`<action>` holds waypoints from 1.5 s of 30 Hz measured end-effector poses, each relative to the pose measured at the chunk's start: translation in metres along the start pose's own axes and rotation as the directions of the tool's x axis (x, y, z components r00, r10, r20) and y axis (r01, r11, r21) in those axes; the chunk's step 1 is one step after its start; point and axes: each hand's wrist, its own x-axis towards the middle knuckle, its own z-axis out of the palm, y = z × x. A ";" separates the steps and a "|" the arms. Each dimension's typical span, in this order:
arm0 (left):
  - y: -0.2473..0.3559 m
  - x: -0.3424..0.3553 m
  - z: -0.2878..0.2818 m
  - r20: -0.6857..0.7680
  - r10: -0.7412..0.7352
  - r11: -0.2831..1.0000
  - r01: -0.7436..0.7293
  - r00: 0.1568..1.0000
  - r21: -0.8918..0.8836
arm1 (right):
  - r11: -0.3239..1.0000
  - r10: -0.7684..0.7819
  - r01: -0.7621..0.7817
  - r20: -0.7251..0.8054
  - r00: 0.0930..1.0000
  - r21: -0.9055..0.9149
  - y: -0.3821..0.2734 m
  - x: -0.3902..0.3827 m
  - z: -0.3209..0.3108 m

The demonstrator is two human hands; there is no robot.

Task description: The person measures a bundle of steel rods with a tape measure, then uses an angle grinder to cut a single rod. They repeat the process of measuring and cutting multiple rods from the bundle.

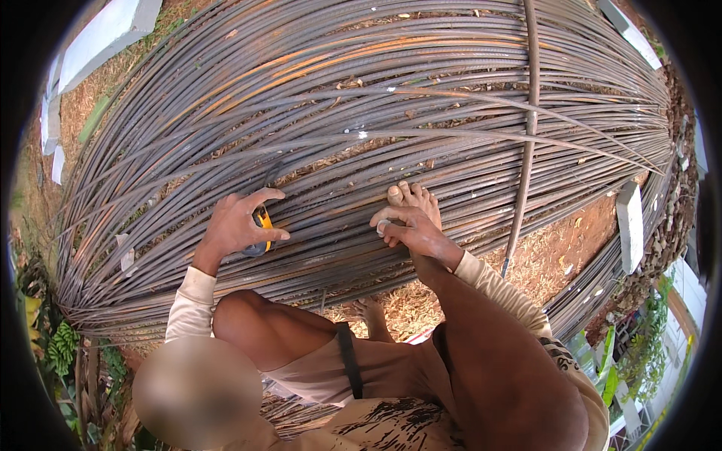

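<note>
Rods (331,203) seem to support the tape measure (263,219), letting the left hand (235,224) spread its fingers, while the right hand's (416,230) fingers pinch a white bit (383,226), probably for control.

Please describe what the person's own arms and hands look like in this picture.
The left hand and right hand are both bare, without gloves. Long cream-coloured sleeves cover the forearms: the left sleeve and right sleeve both look creased and end at the wrists. A dark pattern shows farther up on the right side.
</note>
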 end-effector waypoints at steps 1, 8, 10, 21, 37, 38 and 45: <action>-0.015 -0.009 0.014 -0.057 0.009 0.999 -0.007 0.998 0.034 | 1.000 0.002 -0.002 0.016 1.000 -0.024 0.002 0.002 0.000; -0.054 -0.033 0.095 -0.258 0.051 0.999 -0.047 0.965 0.020 | 0.838 -0.268 0.239 0.010 0.963 -0.491 -0.010 0.002 0.006; -0.056 -0.033 0.111 -0.388 0.121 0.993 -0.109 0.914 0.054 | 0.736 -0.321 0.268 0.029 0.947 -0.622 -0.014 0.001 0.010; -0.043 -0.044 0.115 -0.563 0.161 0.985 -0.093 0.811 0.148 | 0.611 -0.232 0.012 -0.164 0.959 -0.791 0.021 0.014 0.001; -0.016 -0.032 0.016 -0.484 0.238 0.942 -0.079 0.842 0.325 | 0.987 -0.155 0.160 -0.205 0.966 0.009 0.001 -0.020 -0.043; -0.012 -0.022 0.003 -0.525 0.263 0.931 -0.069 0.810 0.359 | 0.994 -0.111 0.111 -0.272 0.956 -0.015 -0.003 -0.025 -0.048; -0.020 0.057 -0.054 -0.426 0.421 0.791 -0.095 0.800 0.604 | 0.946 -0.210 -0.064 -0.753 0.624 -0.317 0.026 -0.065 -0.127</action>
